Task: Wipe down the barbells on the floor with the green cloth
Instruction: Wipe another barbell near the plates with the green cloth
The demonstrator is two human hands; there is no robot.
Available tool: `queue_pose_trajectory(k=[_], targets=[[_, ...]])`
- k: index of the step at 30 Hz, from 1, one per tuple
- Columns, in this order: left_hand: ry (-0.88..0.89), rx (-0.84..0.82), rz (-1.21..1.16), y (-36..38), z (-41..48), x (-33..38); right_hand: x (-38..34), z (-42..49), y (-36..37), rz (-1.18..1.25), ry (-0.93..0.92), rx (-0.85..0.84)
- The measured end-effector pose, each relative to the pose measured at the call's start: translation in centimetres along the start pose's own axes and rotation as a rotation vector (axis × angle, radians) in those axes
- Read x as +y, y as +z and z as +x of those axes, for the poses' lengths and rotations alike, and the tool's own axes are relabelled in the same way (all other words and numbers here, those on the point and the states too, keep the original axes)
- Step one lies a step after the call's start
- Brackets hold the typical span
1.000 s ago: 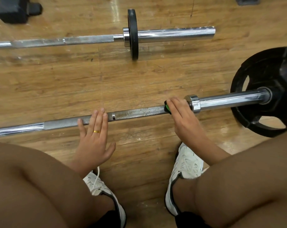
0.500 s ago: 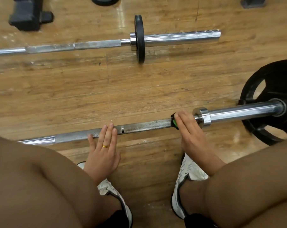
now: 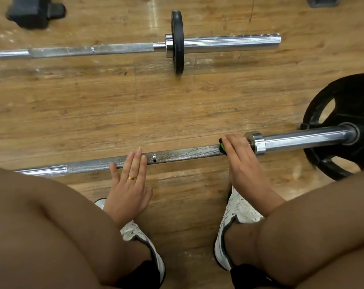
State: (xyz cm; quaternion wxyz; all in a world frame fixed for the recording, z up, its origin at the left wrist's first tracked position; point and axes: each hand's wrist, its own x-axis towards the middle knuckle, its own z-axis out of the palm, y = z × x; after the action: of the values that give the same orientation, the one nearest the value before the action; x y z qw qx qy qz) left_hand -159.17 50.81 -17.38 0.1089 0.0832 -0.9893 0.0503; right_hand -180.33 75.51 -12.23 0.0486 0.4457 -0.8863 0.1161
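The near barbell (image 3: 187, 154) lies across the wooden floor in front of my knees, its shaft dull and knurled, with a chrome collar and a big black plate (image 3: 343, 126) at the right. My right hand (image 3: 241, 161) grips the shaft just left of the collar, wrapped over the green cloth (image 3: 222, 147), of which only a small edge shows. My left hand (image 3: 131, 182) rests flat with straight fingers on the shaft further left and holds nothing. A second barbell (image 3: 122, 47) with a small black plate lies farther away.
My bare knees and white shoes (image 3: 237, 207) fill the bottom of the view. A black block-shaped object (image 3: 33, 12) sits at the far left on the floor. Another dark object (image 3: 323, 2) shows at the top right edge.
Both hands stay in the same places on the near bar. The whole scene has shifted down and right in view as my head moved.
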Motion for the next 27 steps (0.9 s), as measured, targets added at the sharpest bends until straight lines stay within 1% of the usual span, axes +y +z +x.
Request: queue_pose_trajectory(k=[3, 4, 8, 9, 12, 13, 16, 17, 21, 22, 25, 27], targets=[[-0.004, -0.004, -0.012, 0.0, 0.5, -0.3, 0.6, 0.5, -0.4, -0.013, -0.117, -0.053], [-0.001, -0.006, -0.016, 0.1, 0.7, -0.4, 1.1, 0.9, -0.7, -0.028, -0.131, -0.068], [0.002, -0.032, -0.019, 0.0, 1.7, -1.0, 0.8, 2.1, -0.6, -0.038, -0.020, -0.077], [-0.004, -0.043, -0.024, -0.1, 2.0, -1.1, 0.2, 2.1, -0.3, -0.030, -0.016, -0.080], [-0.037, -0.062, -0.051, -0.3, 2.8, -1.3, 0.1, 2.8, -0.1, -0.016, -0.101, -0.099], [-0.042, -0.071, -0.062, -0.3, 3.1, -1.4, 0.6, 3.3, -0.4, -0.013, -0.089, -0.099], [-0.046, -0.101, -0.087, -0.4, 3.7, -1.9, 1.1, 4.3, -0.8, -0.001, 0.050, -0.095], [-0.052, -0.111, -0.091, -0.4, 4.0, -2.0, 0.8, 4.5, -0.6, -0.002, 0.062, -0.091], [-0.060, -0.147, -0.106, -0.5, 4.9, -2.5, 1.1, 5.1, -0.5, 0.000, -0.061, -0.127], [-0.054, -0.159, -0.114, -0.5, 5.1, -2.7, 1.7, 5.4, -0.7, -0.001, -0.063, -0.142], [-0.044, -0.197, -0.110, -0.7, 5.8, -3.4, 1.8, 6.5, -1.0, 0.015, 0.048, -0.156], [-0.046, -0.227, -0.103, -1.0, 6.3, -3.7, 0.7, 6.6, -0.6, 0.025, 0.055, -0.142]])
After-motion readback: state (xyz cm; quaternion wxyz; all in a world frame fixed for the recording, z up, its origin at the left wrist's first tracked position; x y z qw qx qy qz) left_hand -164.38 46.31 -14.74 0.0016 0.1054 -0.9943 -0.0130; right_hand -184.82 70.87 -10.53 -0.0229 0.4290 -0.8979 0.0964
